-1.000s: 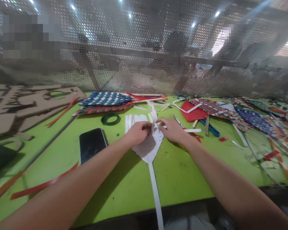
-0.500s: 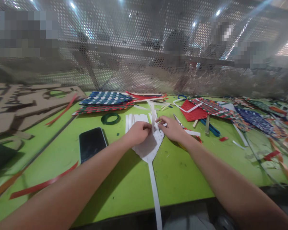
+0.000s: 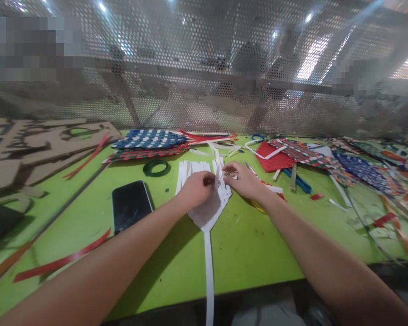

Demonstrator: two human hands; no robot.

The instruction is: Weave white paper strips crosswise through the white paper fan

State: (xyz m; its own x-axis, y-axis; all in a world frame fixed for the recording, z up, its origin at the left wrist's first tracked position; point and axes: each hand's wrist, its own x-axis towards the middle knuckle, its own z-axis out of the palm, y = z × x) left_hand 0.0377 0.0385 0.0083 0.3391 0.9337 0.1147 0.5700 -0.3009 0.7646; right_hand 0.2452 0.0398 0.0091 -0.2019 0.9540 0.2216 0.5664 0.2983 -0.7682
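A white woven piece of flat strips point(image 3: 207, 213), pointed at its near end, lies on the green table under my hands. One white strip point(image 3: 218, 160) rises from its middle between my fingers. My left hand point(image 3: 197, 186) rests over the piece, its curled fingers closed on that strip from the left. From the right, my right hand point(image 3: 242, 179) has thumb and bent fingers closed at the strip and the weave's right side; the exact grip is partly hidden. From the point, a long white tail strip point(image 3: 208, 271) runs over the table's front edge.
A phone point(image 3: 131, 203) and a green tape-like ring point(image 3: 156, 168) are on the left. Scissors point(image 3: 250, 170) lie by my right hand. Woven pieces point(image 3: 149, 139) sit at the back, a red one point(image 3: 274, 156) rightward. Cardboard point(image 3: 51, 145) is far left, before a perforated screen point(image 3: 190, 90).
The white woven piece has turned slightly, its point and tail strip swinging left. The upright strip leans a little more rightward at its base. Both hands stay nearly in place.
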